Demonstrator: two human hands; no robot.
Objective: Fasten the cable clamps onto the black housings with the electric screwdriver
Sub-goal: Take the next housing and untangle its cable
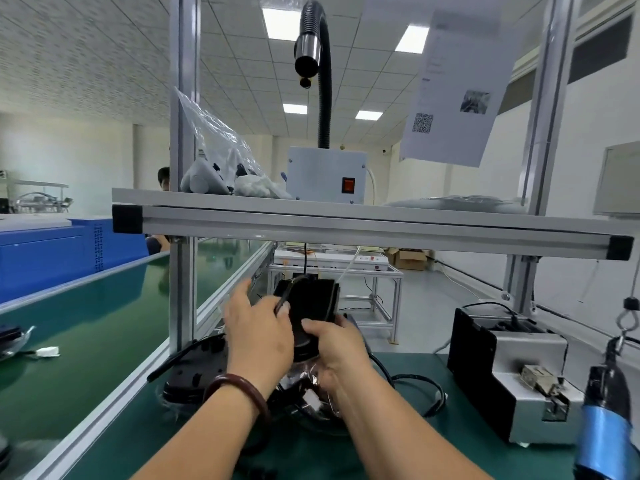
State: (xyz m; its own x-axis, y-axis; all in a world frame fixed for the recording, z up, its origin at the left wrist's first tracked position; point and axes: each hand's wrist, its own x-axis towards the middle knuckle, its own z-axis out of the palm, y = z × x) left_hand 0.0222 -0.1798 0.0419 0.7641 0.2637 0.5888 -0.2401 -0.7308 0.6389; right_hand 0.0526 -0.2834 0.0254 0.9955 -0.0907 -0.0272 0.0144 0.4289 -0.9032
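A: So, what lies at my far left?

B: Beside the green conveyor belt (86, 323), a second flat black housing (194, 368) lies on the green bench mat (145, 431), just left of your left wrist.

A: And my left hand?

B: Your left hand (258, 336), with a dark red bangle (239, 389) at the wrist, has its fingers curled. Thumb and forefinger pinch a thin black cable (284, 295) at the upper left edge of the black oval plastic housing (313, 303), which you hold raised above the mat.

A: The right one?

B: Your right hand (337, 349) grips that housing low on its right side, with the thumb laid across the front and the fingers behind. Under both hands, looped black leads and a white plastic plug (311, 398) lie on the mat.

A: Further right?

B: A grey and black metal box (512, 375) stands on the mat. At the far right the blue-banded electric screwdriver (604, 410) hangs from a hook, well apart from both hands.
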